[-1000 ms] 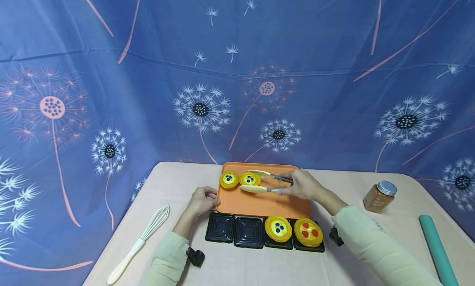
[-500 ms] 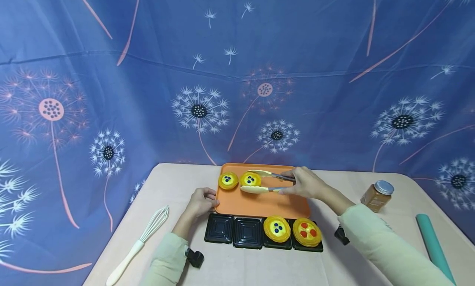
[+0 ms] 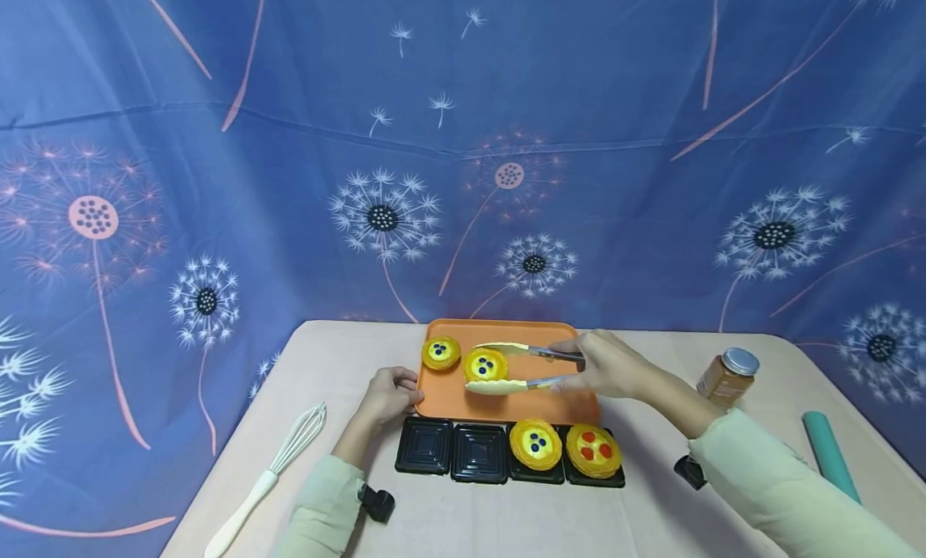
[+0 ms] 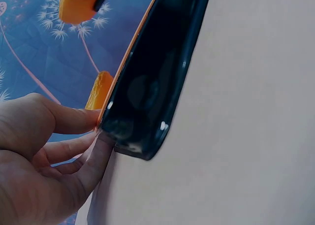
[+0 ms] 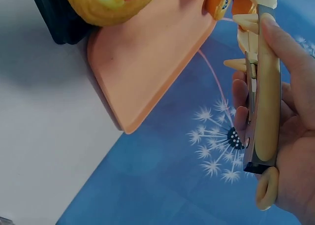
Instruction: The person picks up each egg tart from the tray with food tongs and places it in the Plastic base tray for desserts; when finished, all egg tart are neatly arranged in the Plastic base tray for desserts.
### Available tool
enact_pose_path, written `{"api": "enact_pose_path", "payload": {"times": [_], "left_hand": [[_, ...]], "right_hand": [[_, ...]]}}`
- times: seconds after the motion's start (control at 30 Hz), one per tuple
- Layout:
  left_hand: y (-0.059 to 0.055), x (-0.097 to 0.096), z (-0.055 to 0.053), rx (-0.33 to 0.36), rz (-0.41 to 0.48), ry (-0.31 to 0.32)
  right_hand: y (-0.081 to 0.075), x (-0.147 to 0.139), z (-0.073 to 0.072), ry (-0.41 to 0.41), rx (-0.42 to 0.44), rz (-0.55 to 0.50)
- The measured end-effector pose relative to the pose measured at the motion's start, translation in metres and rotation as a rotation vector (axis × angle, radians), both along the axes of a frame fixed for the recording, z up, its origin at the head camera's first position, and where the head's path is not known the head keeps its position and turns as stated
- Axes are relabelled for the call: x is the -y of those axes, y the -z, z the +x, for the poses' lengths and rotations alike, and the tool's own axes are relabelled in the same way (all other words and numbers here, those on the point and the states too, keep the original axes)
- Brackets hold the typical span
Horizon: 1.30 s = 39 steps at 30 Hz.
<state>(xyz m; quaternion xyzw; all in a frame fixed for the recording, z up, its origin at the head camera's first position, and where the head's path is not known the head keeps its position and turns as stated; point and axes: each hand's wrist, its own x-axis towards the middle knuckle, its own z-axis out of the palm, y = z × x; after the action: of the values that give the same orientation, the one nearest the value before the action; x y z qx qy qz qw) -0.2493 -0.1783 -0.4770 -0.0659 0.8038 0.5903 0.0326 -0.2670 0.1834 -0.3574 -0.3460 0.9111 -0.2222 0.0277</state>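
Two round yellow tarts (image 3: 535,445) occupy black trays (image 3: 555,474); two remain left of my right hand (image 3: 611,365), gripping cream-tipped tongs (image 3: 499,387); left hand (image 3: 387,395) pinches orange tray (image 3: 463,400).

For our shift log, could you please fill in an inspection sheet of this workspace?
Surface: pale tabletop, rounded at its far corners.
Job's things: the left tart lies on the orange tray; the next tart sits between the tips of the tongs; of four black holders in a row, the right two bear a blue-dotted tart and a red-dotted tart.
Clutter: white whisk at left; lidded jar and teal roll at right.
Hands: left hand pinches the tray's left rim; right hand holds the tongs.
Cables: nothing seen.
Surroundings: blue dandelion-print cloth behind the tabletop.
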Motion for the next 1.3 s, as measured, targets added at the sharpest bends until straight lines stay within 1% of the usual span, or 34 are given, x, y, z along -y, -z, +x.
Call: {"api": "enact_pose_path", "payload": {"times": [0.13, 0.3, 0.47, 0.67, 0.87, 1.0, 1.23, 1.3], "left_hand": [[0.000, 0.002, 0.000, -0.001, -0.004, -0.006], [0.000, 0.001, 0.000, 0.000, -0.014, -0.004], [-0.001, 0.000, -0.001, 0.007, -0.016, -0.008], [-0.001, -0.001, -0.003, 0.004, -0.016, -0.006], [0.000, 0.000, -0.002, 0.005, -0.012, -0.002], [0.001, 0.000, -0.002, 0.003, -0.013, -0.003], [0.002, -0.001, -0.002, 0.010, -0.022, -0.008], [0.002, -0.001, -0.002, 0.009, -0.021, -0.006]], "right_hand": [[0.001, 0.001, 0.006, -0.034, -0.021, -0.007], [0.001, 0.001, 0.015, -0.048, -0.020, -0.018], [-0.002, -0.001, 0.025, -0.057, -0.004, -0.020], [-0.003, -0.004, 0.034, -0.069, 0.001, 0.001], [0.002, -0.006, 0.040, -0.123, -0.017, 0.028], [0.006, -0.005, 0.044, -0.138, 0.019, 0.026], [0.010, 0.001, 0.049, -0.120, 0.103, 0.049], [0.012, 0.001, 0.050, -0.129, 0.113, 0.053]]}}
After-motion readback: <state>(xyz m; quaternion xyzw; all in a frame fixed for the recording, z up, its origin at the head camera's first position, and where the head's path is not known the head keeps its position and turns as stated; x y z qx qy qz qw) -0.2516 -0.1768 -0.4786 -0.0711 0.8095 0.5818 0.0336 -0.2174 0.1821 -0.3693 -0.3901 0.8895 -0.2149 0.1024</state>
